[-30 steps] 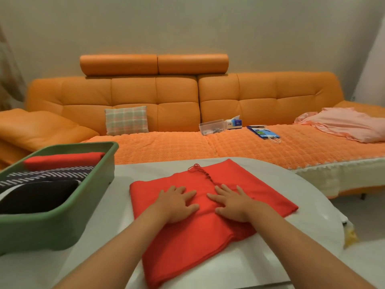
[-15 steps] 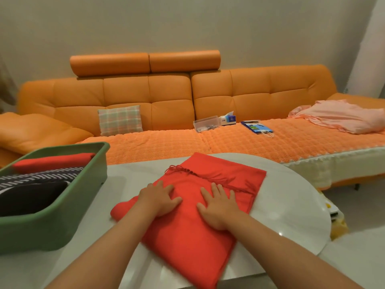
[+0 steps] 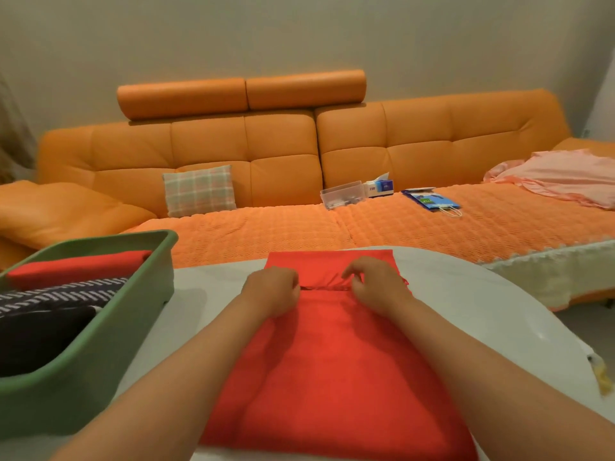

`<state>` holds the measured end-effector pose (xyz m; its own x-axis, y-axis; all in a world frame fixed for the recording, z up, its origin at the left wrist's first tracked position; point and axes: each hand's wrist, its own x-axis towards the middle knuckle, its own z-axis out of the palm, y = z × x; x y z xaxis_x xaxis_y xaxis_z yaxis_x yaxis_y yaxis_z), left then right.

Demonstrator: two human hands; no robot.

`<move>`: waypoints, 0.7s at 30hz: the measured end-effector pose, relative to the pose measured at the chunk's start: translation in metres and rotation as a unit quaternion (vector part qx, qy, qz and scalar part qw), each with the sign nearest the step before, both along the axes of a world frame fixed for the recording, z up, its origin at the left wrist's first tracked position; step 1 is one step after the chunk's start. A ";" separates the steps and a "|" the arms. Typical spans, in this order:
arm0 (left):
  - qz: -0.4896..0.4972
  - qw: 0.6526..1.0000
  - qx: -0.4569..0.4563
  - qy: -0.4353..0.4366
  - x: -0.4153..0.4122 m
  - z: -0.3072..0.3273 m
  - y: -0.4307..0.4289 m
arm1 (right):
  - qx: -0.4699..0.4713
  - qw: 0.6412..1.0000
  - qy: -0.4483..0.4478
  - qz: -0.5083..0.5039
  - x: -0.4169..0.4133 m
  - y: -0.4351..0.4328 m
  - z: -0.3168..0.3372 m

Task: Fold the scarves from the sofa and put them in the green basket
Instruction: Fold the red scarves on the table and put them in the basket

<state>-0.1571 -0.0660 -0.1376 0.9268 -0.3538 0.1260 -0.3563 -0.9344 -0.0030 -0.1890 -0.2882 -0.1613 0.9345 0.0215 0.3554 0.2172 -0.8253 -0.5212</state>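
Both hands were closed in a narrow grip on the fringed edge of a red scarf (image 3: 332, 361). The left hand (image 3: 271, 289) was curled over that edge, and the right hand (image 3: 376, 284) pinched the tassels with bent fingers. The scarf lay flat on a white rounded surface (image 3: 466, 294) directly in front of the person, doubled into a long panel. The fringed edge ran across it near the far end, and a strip of red showed beyond the knuckles.

It looked like a fold in mid-course. The next move would likely need both hands to carry the edge together, keeping it straight, and then press the cloth flat.

The cloth was plain bright red, soft and matte, nearly free of creases, with thin string tassels.

A green basket (image 3: 100, 327) stood just beside it on the left. It held a folded red scarf (image 3: 76, 264), a black-and-white striped scarf (image 3: 56, 294) and a black scarf (image 3: 33, 337).

Behind stood an orange sofa (image 3: 266, 151). A pink cloth (image 3: 559, 174) lay at its right end; whether that was a scarf could not be told.
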 end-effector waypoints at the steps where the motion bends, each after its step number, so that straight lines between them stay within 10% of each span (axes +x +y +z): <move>1: -0.008 0.999 -0.035 -0.006 0.011 -0.002 -0.006 | -0.018 0.999 -0.016 -0.025 0.009 -0.002 0.000; 10: -0.052 0.993 -0.110 -0.006 0.116 -0.037 -0.037 | -0.124 0.982 -0.003 -0.139 0.084 -0.027 -0.022; 21: -0.031 0.994 0.078 -0.069 0.164 -0.037 -0.022 | -0.289 0.939 0.112 -0.151 0.118 -0.035 -0.028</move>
<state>0.0068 -0.0882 -0.1748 0.8805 -0.4344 0.1899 -0.3984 -0.8951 -0.2000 -0.0708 -0.3228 -0.1891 0.9788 -0.1283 0.1597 -0.1344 -0.9905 0.0277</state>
